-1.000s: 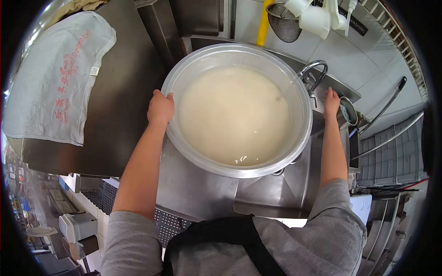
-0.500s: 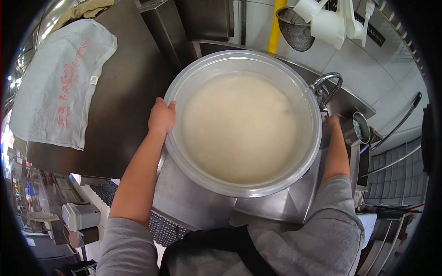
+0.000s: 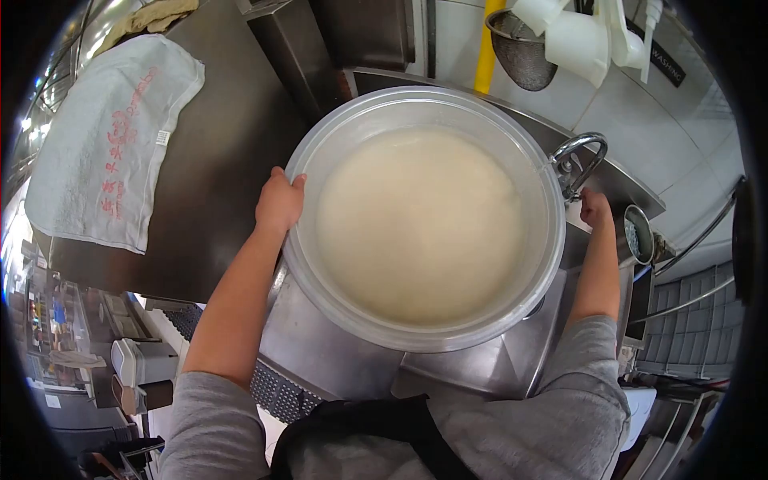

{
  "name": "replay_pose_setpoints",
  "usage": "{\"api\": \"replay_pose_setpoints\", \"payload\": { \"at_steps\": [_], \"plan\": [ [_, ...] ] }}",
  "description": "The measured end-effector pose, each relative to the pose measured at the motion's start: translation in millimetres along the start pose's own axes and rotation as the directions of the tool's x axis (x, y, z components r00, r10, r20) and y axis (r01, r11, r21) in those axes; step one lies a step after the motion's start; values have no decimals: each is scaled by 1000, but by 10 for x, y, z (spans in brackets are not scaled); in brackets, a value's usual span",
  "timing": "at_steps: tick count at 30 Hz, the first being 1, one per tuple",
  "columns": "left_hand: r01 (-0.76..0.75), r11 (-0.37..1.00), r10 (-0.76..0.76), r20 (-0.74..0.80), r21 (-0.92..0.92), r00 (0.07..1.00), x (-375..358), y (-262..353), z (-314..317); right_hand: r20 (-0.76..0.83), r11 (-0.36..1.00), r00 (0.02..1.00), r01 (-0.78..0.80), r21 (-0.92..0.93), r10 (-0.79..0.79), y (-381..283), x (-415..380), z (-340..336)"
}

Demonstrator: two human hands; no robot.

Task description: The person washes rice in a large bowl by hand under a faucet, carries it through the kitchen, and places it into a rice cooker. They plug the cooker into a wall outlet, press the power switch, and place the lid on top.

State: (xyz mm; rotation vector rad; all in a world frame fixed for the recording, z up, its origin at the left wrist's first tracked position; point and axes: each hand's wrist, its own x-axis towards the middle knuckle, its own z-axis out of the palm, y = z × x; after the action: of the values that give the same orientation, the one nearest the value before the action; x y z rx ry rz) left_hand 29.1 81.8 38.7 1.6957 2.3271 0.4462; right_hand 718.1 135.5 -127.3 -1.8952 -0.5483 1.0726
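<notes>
A large, clear, round tub (image 3: 428, 338) of cloudy, off-white liquid (image 3: 420, 228) sits over the metal sink. My left hand (image 3: 280, 200) grips the tub's rim on the left, its thumb up at the edge. To the right of the tub, my right hand (image 3: 595, 208) is closed at the tap handle (image 3: 573, 195), just below the curved chrome tap (image 3: 582, 144). Part of its fingers is hidden. The tap's spout end reaches the tub's right rim.
A pale cloth with red writing (image 3: 120, 144) lies on the steel counter (image 3: 212, 160) at left. A mesh strainer (image 3: 524, 56) and white measuring cups (image 3: 578, 44) hang on the tiled wall. A metal cup (image 3: 638, 234) stands right of my right hand.
My right hand has shifted up and right from beside the tub, its fingers now closed at the tap handle. My left hand keeps its hold on the rim. The view has moved slightly.
</notes>
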Motion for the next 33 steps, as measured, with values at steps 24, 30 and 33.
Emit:
{"api": "replay_pose_setpoints", "payload": {
  "at_steps": [24, 30, 33],
  "plan": [
    [204, 564, -91, 185, -800, 978, -1995, -886, -217, 416, 784, 862, -35, 620, -290, 279, -3575, 675],
    [234, 449, -76, 224, -862, 972, -2627, -1113, -639, 404, 859, 888, -22, 511, -217, 362, -4292, 514],
    [252, 414, -48, 256, -875, 966, -2962, -1319, -830, 423, 841, 870, -19, 541, -254, 606, -4599, 436]
  ]
}}
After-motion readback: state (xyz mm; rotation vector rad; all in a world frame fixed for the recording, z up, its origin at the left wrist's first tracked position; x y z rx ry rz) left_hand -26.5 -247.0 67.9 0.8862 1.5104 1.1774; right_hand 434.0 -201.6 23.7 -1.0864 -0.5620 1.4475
